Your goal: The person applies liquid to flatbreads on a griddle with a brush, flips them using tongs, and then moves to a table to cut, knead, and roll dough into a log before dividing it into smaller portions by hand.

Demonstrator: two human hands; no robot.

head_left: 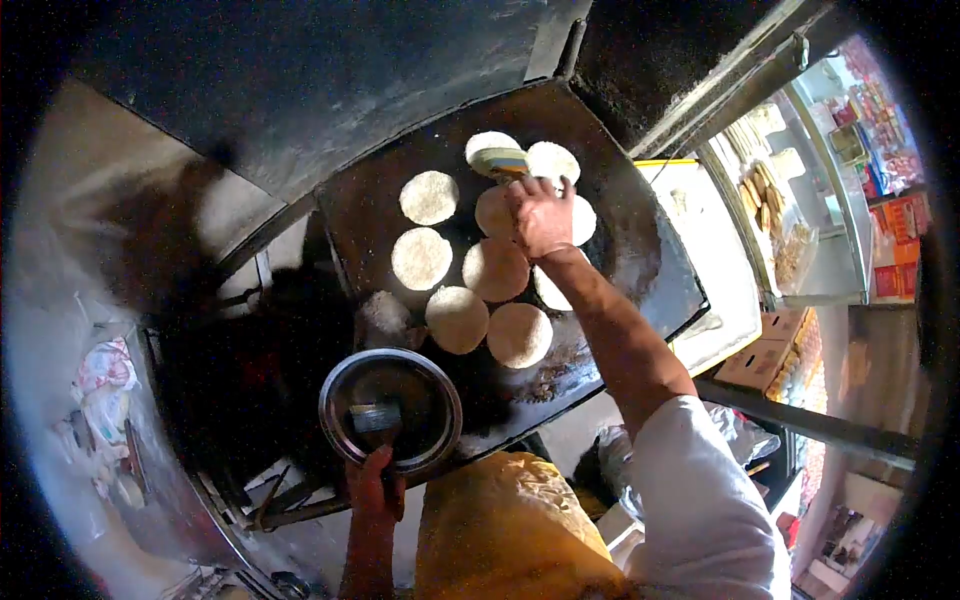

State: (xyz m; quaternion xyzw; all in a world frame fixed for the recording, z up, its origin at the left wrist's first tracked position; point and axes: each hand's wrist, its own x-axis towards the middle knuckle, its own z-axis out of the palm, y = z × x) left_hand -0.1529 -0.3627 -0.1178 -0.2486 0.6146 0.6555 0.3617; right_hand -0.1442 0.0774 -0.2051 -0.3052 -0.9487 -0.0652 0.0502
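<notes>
My left hand (376,485) grips the rim of a round metal bowl (445,385) at the lower left edge of the griddle. Inside the bowl lies a flat brush (377,418), its handle towards that hand. My right hand (543,212) reaches over the far part of the dark griddle (370,235), fingers closed round a flat tool (505,163) with a coloured band; its exact kind is unclear. The tool overlaps a round flatbread (490,143). Several more flatbreads lie around, among them one flatbread (497,270) below my wrist and another flatbread (520,335) nearer me.
A dark panel (250,90) rises behind the griddle. To the right stand a yellow-edged white surface (705,230) and a display case (835,250) with food. A cardboard box (765,350) sits on the lower right. Yellow cloth (500,530) covers my front.
</notes>
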